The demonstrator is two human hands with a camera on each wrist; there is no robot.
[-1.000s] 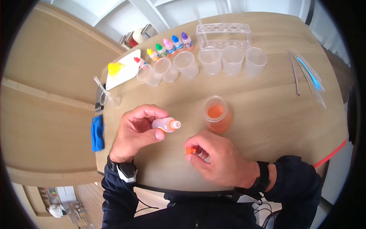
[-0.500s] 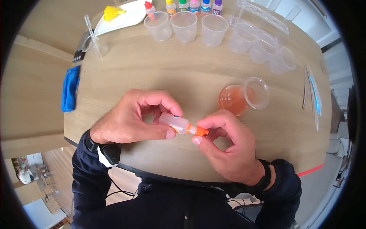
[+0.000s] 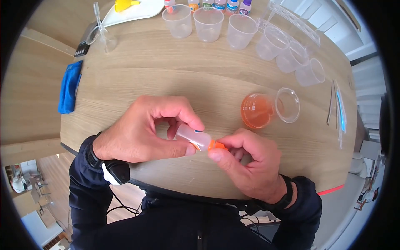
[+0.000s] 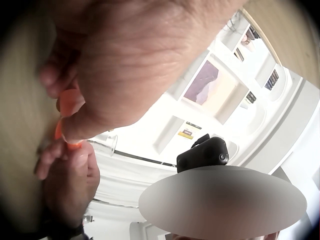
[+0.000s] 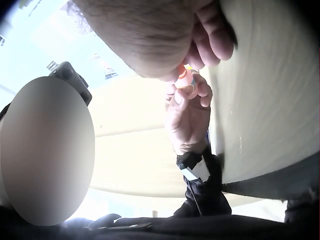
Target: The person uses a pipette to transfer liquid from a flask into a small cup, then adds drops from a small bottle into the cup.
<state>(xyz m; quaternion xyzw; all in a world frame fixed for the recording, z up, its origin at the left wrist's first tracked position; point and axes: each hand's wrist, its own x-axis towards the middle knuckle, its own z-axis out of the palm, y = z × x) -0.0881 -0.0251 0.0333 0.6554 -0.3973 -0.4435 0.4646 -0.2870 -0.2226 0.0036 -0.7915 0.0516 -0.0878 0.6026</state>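
Observation:
In the head view my left hand [image 3: 143, 129] grips a small translucent dropper bottle [image 3: 189, 136] between thumb and fingers, its neck tilted to the right. My right hand [image 3: 256, 164] pinches an orange cap [image 3: 220, 145] between thumb and index finger. The cap covers the nozzle and meets the orange ring at the bottle's neck. Both wrist views show the two hands meeting at the bottle [image 5: 186, 82], which is partly hidden by fingers. Beyond my right hand stands a clear conical flask [image 3: 255, 111] with orange liquid inside.
Several clear plastic cups [image 3: 208, 26] form a curved row at the back, before colored bottles [image 3: 232, 6] and a clear tube rack [image 3: 291, 21]. A white tray [image 3: 143, 10] carries a yellow funnel. Blue cloth [image 3: 70, 87] lies left; thin stirring tools [image 3: 339, 106] lie right.
One second ago the cap was in my right hand, apart from the bottle's bare nozzle. It came to the nozzle tip, then slid down over it to the neck. The head view has shifted.

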